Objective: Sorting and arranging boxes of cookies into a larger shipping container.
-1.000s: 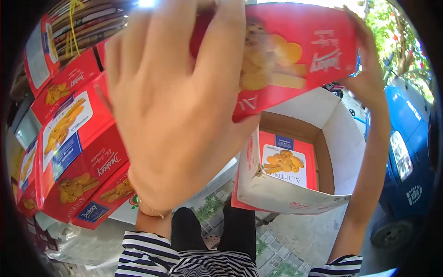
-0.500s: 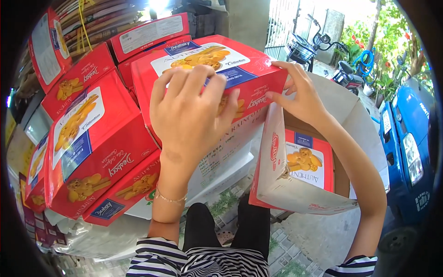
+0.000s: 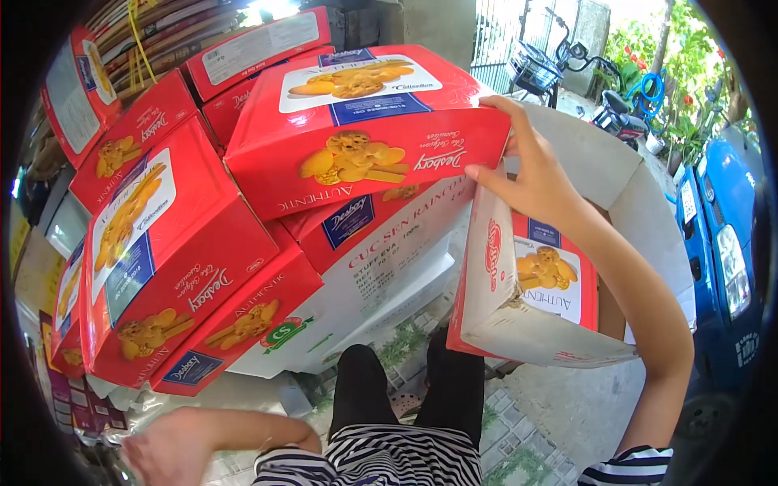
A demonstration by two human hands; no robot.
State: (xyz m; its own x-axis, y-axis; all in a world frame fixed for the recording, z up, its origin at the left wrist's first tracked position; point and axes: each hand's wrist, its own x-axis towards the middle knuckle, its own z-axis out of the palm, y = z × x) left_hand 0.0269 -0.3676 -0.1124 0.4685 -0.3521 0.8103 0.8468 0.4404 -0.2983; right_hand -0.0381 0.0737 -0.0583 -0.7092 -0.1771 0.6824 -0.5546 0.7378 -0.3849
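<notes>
Paving [image 3: 507, 416] below — right hand [image 3: 532, 170] grips one red box [image 3: 365, 154] beside one carton [image 3: 504, 317].

Blue vehicle [image 3: 721, 198] at right; coiled hose [image 3: 647, 97]; leafy plants [image 3: 689, 53]

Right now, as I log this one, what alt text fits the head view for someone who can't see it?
A person's right hand holds the end of a red biscuit box on a pile of similar boxes; the left hand, blurred, is low at left. An open white carton at right contains another red box, with a blue vehicle at far right.
</notes>
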